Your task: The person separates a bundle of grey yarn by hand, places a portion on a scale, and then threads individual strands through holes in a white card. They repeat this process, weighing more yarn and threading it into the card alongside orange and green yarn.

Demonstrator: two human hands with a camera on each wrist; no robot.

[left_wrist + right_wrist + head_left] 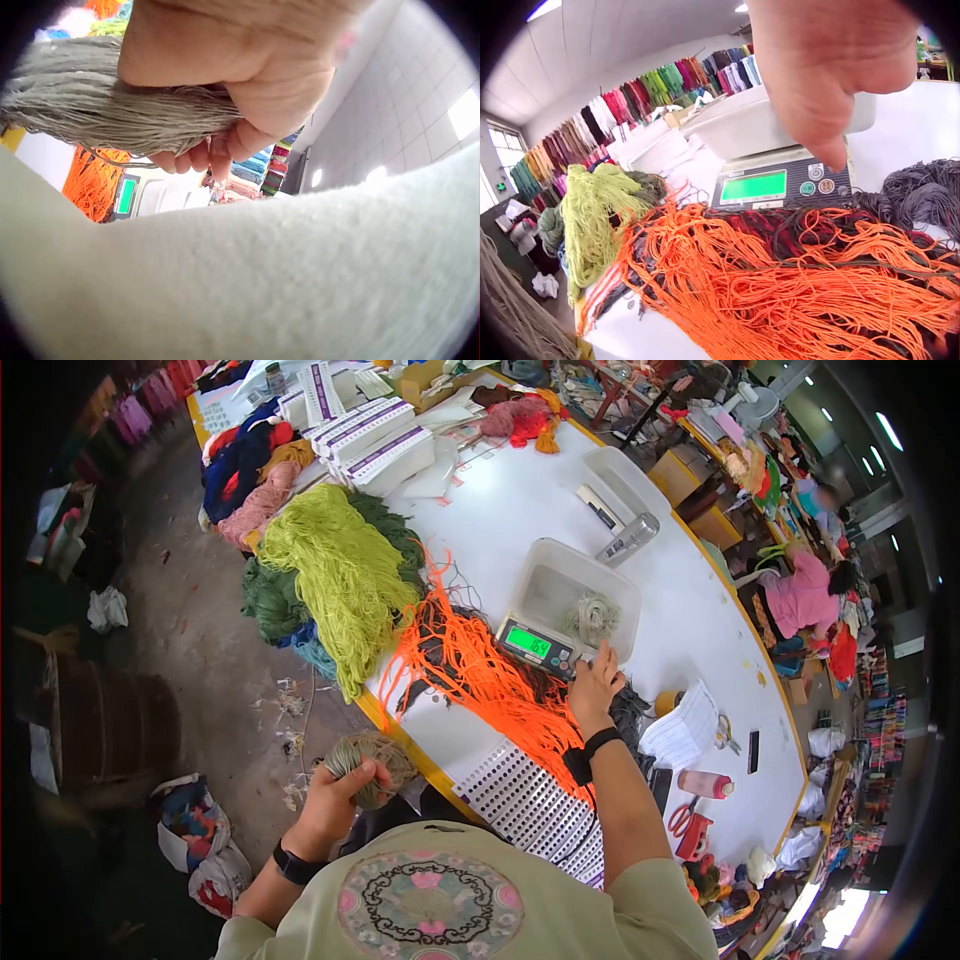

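Low in front of the body, at the table's edge, my left hand [335,800] grips a bundle of grey-green yarn [372,762]. In the left wrist view the strands of this yarn [82,101] run between thumb and fingers. My right hand [597,688] is at the near corner of a clear plastic tub [548,560], fingers stretched toward its rim. The tub stands on a digital scale [538,648] with a lit green display. In the right wrist view the thumb [826,150] hangs right by the scale's buttons [816,184]. A small pale yarn coil [592,618] lies in the tub.
Bright orange yarn [470,685] spreads before the scale, with lime yarn [335,580] to its left. A perforated sheet [525,800], paper [685,730], scissors [728,732] and a red-capped bottle [705,784] lie nearer right. Stacked white boxes [375,445] stand at the back.
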